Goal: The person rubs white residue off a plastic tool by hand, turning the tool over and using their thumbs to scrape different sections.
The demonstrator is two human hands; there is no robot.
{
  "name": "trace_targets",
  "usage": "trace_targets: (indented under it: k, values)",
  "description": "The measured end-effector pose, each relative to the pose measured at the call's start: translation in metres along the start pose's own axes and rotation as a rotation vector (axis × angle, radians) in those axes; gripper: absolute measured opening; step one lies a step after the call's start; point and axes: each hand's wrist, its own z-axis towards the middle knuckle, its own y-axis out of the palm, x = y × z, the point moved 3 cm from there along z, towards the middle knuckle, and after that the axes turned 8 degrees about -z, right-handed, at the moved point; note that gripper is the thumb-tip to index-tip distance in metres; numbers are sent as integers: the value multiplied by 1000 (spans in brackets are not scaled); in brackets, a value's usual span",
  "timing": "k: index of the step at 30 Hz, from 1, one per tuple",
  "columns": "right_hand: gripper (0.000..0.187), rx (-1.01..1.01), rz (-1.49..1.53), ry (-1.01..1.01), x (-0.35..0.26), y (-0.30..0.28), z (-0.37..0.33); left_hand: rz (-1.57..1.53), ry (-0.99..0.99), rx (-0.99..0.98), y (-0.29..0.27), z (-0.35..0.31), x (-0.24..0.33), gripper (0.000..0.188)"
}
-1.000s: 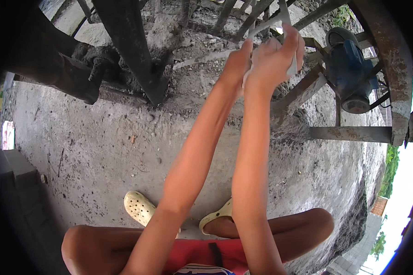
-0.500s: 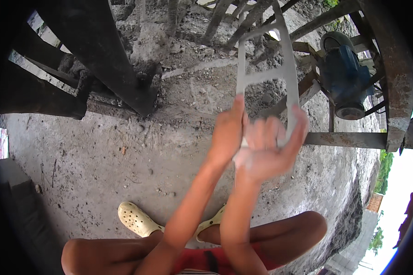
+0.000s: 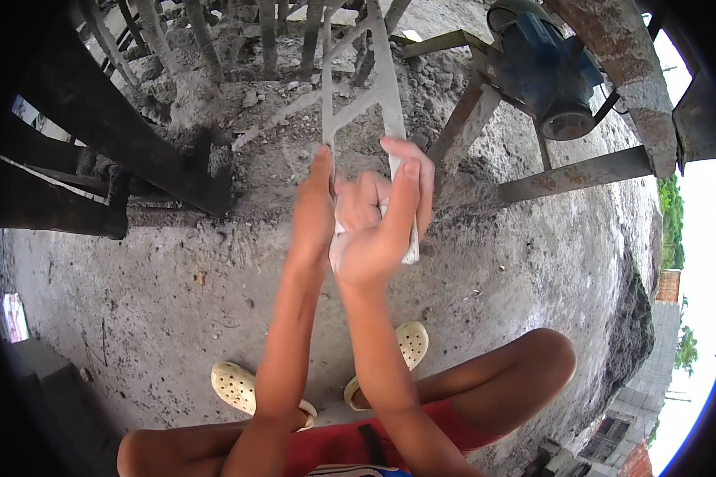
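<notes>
You hold both forearms out in front of you, rising from the lower edge and running side by side, close together at the hands. Your left hand [image 3: 314,205] is on the left rail of the pale frame [image 3: 387,79], with the thumb stretched forward along it. That grip looks clamped on the rail, though its fingers are mostly hidden on the far side.

Your right hand [image 3: 374,215] is just beside it, palm turned up, wrist tucked near the left one. Its fingers curl back toward the palm and its thumb points forward by the right rail; the grip is closed around the frame's near end, a corner of which shows below the hand.

The frame points away from you like a narrow ladder, its two rails joined by slanting rungs, and reaches the upper edge above the rubble [image 3: 282,155]. To its right a blue motor [image 3: 545,67] sits among rusty bars [image 3: 573,175]; to its left stand dark beams [image 3: 111,119].

Your knees are spread wide in red shorts [image 3: 326,447], and your pale clogs [image 3: 235,385] rest on the concrete [image 3: 159,318].
</notes>
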Motion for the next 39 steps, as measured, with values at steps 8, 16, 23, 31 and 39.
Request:
trace_targets:
  k: [8, 16, 23, 31, 39]
  values:
    - [21, 185, 49, -514, 9, 69, 85, -210, 32, -394, 14, 93, 54, 34]
    - [27, 63, -6, -35, -11, -1, 1, 11, -31, -61, 4, -9, -5, 34]
    - [27, 97, -34, -59, 0, 34, 47, -114, -38, -267, 11, 57, 42, 36]
    - [22, 61, 124, 25, 19, 18, 8, -48, -45, -60, -9, 23, 20, 39]
    - [20, 6, -94, -41, -1, 25, -8, 110, 17, -59, -15, -8, 26, 40]
